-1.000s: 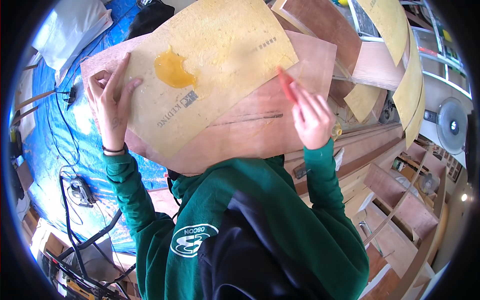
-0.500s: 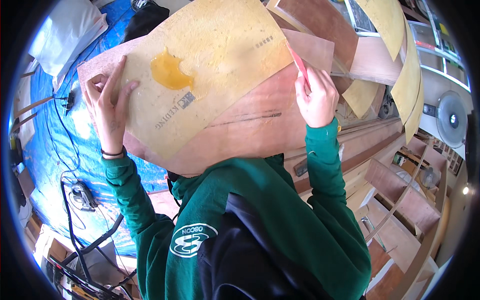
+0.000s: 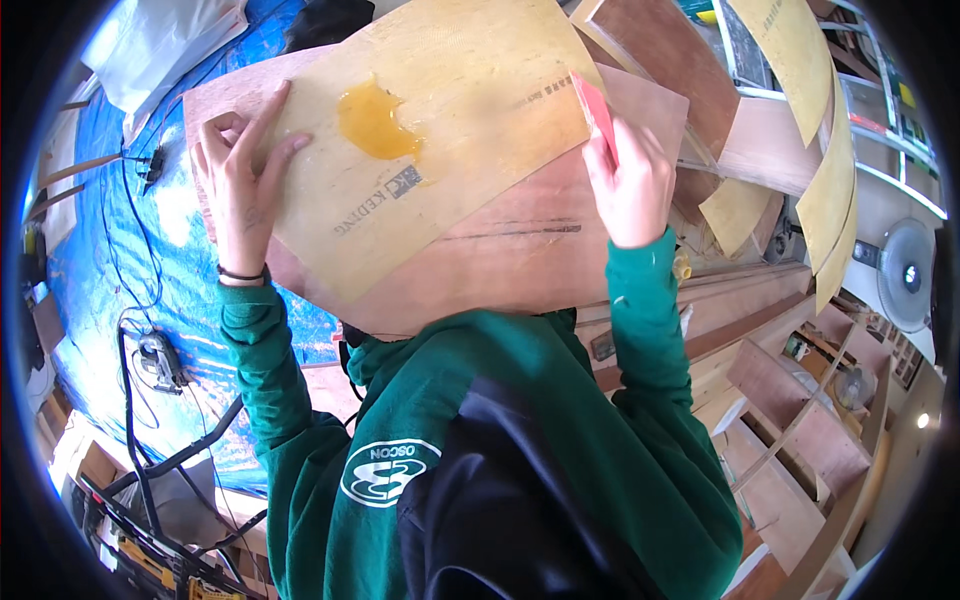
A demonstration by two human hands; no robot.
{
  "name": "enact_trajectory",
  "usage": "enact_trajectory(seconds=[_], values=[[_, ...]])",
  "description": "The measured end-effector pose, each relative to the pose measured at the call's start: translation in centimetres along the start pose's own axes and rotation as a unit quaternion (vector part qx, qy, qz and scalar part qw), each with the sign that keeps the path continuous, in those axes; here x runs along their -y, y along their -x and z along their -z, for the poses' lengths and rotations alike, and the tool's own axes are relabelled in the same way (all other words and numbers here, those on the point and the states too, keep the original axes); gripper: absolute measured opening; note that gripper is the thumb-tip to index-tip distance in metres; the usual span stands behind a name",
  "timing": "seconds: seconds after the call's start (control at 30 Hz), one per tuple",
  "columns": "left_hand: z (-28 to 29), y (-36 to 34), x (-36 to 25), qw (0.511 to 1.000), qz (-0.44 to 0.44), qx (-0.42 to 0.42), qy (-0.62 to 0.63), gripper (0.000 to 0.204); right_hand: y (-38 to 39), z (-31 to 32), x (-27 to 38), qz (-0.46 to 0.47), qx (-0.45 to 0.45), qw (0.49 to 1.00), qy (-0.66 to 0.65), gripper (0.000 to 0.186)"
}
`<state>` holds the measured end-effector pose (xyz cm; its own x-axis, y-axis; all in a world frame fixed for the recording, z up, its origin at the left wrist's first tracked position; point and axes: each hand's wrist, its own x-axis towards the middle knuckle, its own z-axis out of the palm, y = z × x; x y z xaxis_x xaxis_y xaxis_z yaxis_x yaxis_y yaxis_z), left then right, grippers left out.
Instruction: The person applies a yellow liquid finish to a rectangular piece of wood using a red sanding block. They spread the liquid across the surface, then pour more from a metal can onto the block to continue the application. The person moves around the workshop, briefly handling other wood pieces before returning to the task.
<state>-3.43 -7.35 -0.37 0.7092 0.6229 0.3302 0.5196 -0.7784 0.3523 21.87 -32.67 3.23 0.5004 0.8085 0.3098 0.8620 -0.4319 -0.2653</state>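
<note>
Red scraper [image 3: 597, 108] has shifted inward over the edge of the tan sheet [image 3: 480, 110], right hand [image 3: 637, 185] gripping it, left hand [image 3: 240, 180] splayed.

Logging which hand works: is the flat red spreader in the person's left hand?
No, the bare right hand grips that spreader near the edge of the thin tan sheet.

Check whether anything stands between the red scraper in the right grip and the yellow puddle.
Nothing visible does: just the tan sheet runs from the red scraper to the yellow puddle. The left grip is off to the puddle's left.
</note>
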Motion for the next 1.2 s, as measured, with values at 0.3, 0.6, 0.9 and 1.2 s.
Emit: enact_trajectory(seconds=[0.3,0.6,0.9,1.2], values=[[-0.4,1.2,-1.8,1.000,0.027,-0.007,-0.012,0.048,2.8,-2.1,7.0,0.118,0.041,0.973,-0.192,0.013],[-0.5,1.6,-1.7,0.999,0.041,-0.009,-0.027,0.048,-1.3,-2.3,3.5,0.111,0.050,0.989,-0.080,0.020],[-0.8,1.5,-1.7,0.999,0.040,-0.019,-0.030,0.050,-0.8,-1.6,4.5,0.149,0.065,0.978,-0.131,0.031],[-0.8,1.2,-2.0,0.999,0.041,-0.016,-0.021,0.050,-1.0,-2.1,5.1,0.262,0.137,0.942,-0.161,0.038]])
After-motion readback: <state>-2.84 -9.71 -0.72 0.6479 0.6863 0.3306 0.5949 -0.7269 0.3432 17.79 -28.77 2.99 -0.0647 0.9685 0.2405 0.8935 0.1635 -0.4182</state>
